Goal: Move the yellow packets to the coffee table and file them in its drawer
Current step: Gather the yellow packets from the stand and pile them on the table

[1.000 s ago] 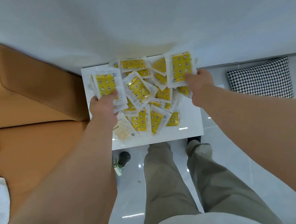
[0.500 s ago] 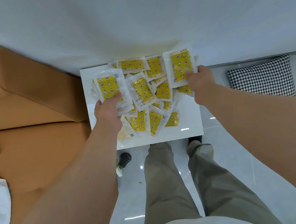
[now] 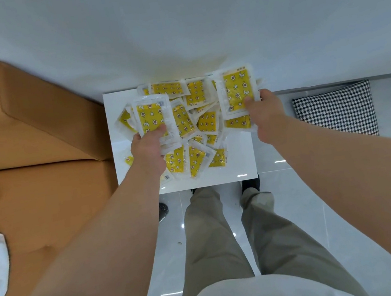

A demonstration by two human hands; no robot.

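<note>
Packets (image 3: 150, 115) in left hand (image 3: 148, 152), right hand (image 3: 266, 117), long axes pointing away

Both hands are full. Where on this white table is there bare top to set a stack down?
Best: the near right corner of the table, between the packet pile and the two edges. A thin strip runs along the left edge by the sofa. The middle and far side are heaped with overlapping packets.

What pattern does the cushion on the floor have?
Black-and-white houndstooth on the cushion, seen best in the head view.
</note>
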